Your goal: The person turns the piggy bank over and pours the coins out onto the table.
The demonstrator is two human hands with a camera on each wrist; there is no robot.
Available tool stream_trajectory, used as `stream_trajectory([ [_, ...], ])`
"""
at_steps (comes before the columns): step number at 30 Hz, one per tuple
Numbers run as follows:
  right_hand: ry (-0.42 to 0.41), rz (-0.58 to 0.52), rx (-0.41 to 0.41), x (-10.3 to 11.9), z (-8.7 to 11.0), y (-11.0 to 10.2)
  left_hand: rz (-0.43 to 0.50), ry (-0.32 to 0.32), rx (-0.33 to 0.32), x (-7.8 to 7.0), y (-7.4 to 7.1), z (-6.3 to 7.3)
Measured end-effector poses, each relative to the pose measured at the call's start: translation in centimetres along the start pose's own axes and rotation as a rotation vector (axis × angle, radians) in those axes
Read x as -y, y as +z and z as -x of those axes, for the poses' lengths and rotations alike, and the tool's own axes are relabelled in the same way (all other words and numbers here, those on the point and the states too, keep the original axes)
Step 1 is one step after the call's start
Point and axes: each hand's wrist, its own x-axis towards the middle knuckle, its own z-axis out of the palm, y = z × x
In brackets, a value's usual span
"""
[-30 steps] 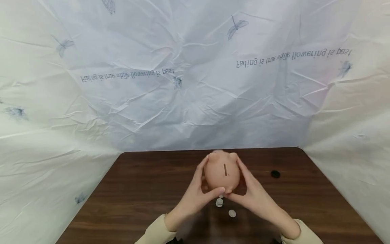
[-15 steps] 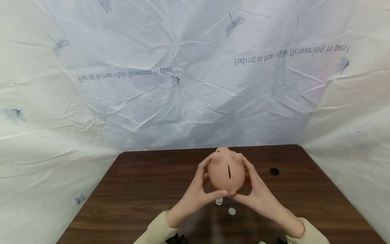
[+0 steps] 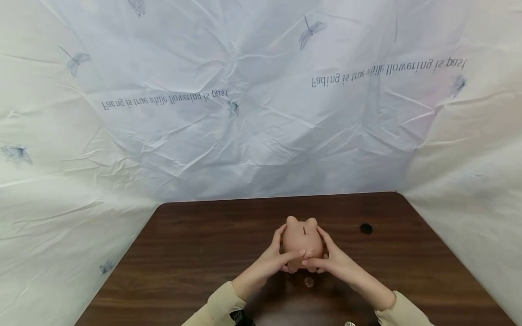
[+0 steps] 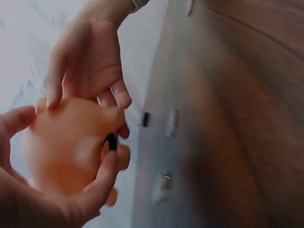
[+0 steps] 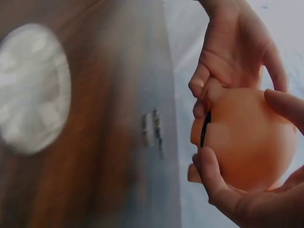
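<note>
Both hands hold a pinkish-orange piggy bank (image 3: 302,246) just above the dark wooden table, its coin slot near the top and its feet down. My left hand (image 3: 270,261) grips its left side, and my right hand (image 3: 339,262) grips the right, thumbs at its near end. Both wrist views show a dark opening (image 5: 205,128) in the underside between the feet. In the head view a coin (image 3: 309,282) lies on the table just in front of the bank. Another coin (image 3: 350,323) is at the bottom edge of the picture.
A black round plug-like disc (image 3: 366,228) lies on the table (image 3: 204,253) to the right of the bank. More coins (image 4: 174,122) appear blurred in the left wrist view. One coin (image 5: 33,88) looms large in the right wrist view. A white patterned sheet (image 3: 253,136) encloses the table.
The piggy bank has tilted from slot facing the camera to more upright, feet showing below. It sits lower over the table, hiding the coins seen before beneath it. Another coin appeared near the front.
</note>
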Motion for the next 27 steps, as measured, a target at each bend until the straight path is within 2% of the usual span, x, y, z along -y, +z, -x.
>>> stream_trajectory([
  [2, -0.063, 0.013, -0.047, 0.9, -0.2, 0.5, 0.021, 0.063, -0.028, -1.0, -0.1, 0.2],
  [4, -0.192, 0.057, -0.107, 2.2, 0.0, 1.1, 0.03, 0.177, -0.056, -2.4, 0.0, 0.8],
  [5, -0.282, 0.096, -0.145, 3.0, 0.2, 1.5, 0.02, 0.256, -0.069, -3.2, 0.0, 1.3],
  [6, -0.402, 0.15, -0.194, 3.7, 0.6, 1.8, -0.008, 0.362, -0.081, -4.1, 0.0, 1.8],
  [7, -0.55, 0.2, -0.237, 4.4, 0.9, 2.1, -0.052, 0.495, -0.086, -4.9, 0.0, 2.4],
  [10, -1.059, 0.316, -0.326, 6.6, 1.7, 2.7, -0.244, 0.978, -0.074, -7.0, -0.2, 3.9],
  [12, -1.356, 0.329, -0.32, 7.5, 1.7, 3.2, -0.358, 1.289, -0.052, -7.6, -0.6, 4.4],
  [13, -1.462, 0.32, -0.284, 7.8, 1.6, 3.4, -0.396, 1.401, -0.028, -7.8, -0.8, 4.5],
  [14, -1.516, 0.323, -0.261, 7.8, 1.5, 3.5, -0.423, 1.461, -0.012, -7.6, -1.0, 4.5],
  [15, -1.516, 0.319, -0.239, 7.5, 1.3, 3.8, -0.439, 1.476, -0.009, -7.2, -1.3, 4.5],
  [16, -1.47, 0.31, -0.225, 7.0, 1.1, 4.0, -0.442, 1.443, -0.017, -6.6, -1.6, 4.5],
  [17, -1.398, 0.301, -0.217, 6.3, 0.9, 4.3, -0.441, 1.363, -0.041, -5.8, -1.9, 4.6],
  [18, -1.278, 0.286, -0.209, 5.5, 0.6, 4.6, -0.428, 1.236, -0.065, -4.9, -2.2, 4.7],
  [19, -1.126, 0.259, -0.197, 4.6, 0.4, 4.9, -0.39, 1.076, -0.073, -4.0, -2.5, 4.8],
  [22, -0.628, 0.093, -0.121, 2.3, -0.3, 6.0, -0.222, 0.536, -0.08, -1.6, -3.4, 4.8],
  [24, -0.359, -0.018, -0.086, 1.2, -0.8, 6.4, -0.105, 0.25, -0.066, -0.4, -3.9, 4.4],
  [26, -0.198, -0.074, -0.048, 0.4, -1.3, 6.8, -0.044, 0.082, -0.053, 0.5, -4.5, 3.9],
  [27, -0.146, -0.078, -0.036, 0.2, -1.6, 7.0, -0.035, 0.036, -0.048, 0.8, -4.8, 3.8],
])
